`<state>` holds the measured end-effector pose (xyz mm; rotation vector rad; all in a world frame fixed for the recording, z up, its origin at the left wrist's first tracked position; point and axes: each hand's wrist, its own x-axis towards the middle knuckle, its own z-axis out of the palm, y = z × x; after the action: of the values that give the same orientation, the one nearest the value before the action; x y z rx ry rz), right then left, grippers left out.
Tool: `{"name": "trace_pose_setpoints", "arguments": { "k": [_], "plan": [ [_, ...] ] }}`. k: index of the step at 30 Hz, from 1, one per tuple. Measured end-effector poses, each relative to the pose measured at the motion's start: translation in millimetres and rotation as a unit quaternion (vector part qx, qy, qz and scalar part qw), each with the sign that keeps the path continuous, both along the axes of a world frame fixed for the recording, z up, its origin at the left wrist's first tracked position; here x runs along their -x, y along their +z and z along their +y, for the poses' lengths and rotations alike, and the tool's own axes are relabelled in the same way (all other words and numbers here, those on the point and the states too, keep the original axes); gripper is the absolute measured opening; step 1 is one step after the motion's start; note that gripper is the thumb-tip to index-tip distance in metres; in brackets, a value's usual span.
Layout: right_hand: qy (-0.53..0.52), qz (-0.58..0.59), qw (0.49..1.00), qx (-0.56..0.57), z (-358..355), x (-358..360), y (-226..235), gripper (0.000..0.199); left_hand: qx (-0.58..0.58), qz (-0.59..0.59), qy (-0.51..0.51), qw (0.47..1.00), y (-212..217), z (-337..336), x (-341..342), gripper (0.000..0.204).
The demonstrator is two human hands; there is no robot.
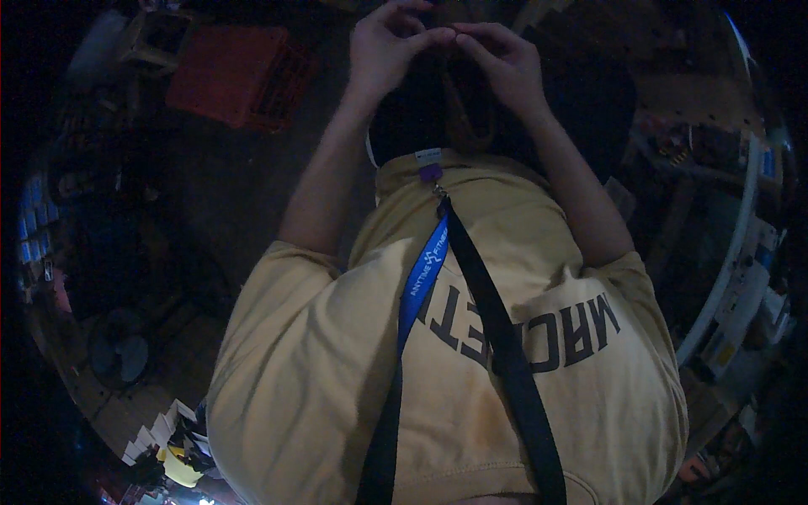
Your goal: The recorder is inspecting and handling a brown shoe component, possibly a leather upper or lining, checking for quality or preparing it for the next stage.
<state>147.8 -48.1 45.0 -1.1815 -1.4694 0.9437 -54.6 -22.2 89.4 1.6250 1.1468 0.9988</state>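
A red crate [240, 76] sits upper left, what looks like a fan [119, 349] lower left

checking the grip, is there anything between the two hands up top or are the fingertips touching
In the head view the left hand and right hand meet at the fingertips with no gap showing. Too dark to tell whether anything small is pinched there.

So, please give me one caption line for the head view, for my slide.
Left hand and right hand meet fingertip to fingertip above a yellow shirt.
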Motion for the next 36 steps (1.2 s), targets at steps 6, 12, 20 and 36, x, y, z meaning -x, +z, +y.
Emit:
{"name": "trace_pose_setpoints", "arguments": {
  "k": [6, 12, 20, 36],
  "plan": [
    [0.000, -0.006, 0.997, -0.081, 2, 2, -6, 0.022, 0.084, -0.112, 0.012, 0.990, -16, -6, -8, 0.043],
    [-0.030, -0.164, 0.977, -0.134, -3, 3, 1, 0.023, 0.116, -0.171, 0.004, 0.978, -19, -9, -14, 0.041],
    [-0.033, -0.104, 0.994, 0.011, -3, 5, 3, 0.029, 0.066, -0.177, 0.002, 0.982, -35, -6, -14, 0.034],
    [-0.067, -0.201, 0.963, -0.165, -7, 8, 11, 0.020, 0.156, -0.245, -0.042, 0.956, -24, -2, -7, 0.023]
  ]
}}
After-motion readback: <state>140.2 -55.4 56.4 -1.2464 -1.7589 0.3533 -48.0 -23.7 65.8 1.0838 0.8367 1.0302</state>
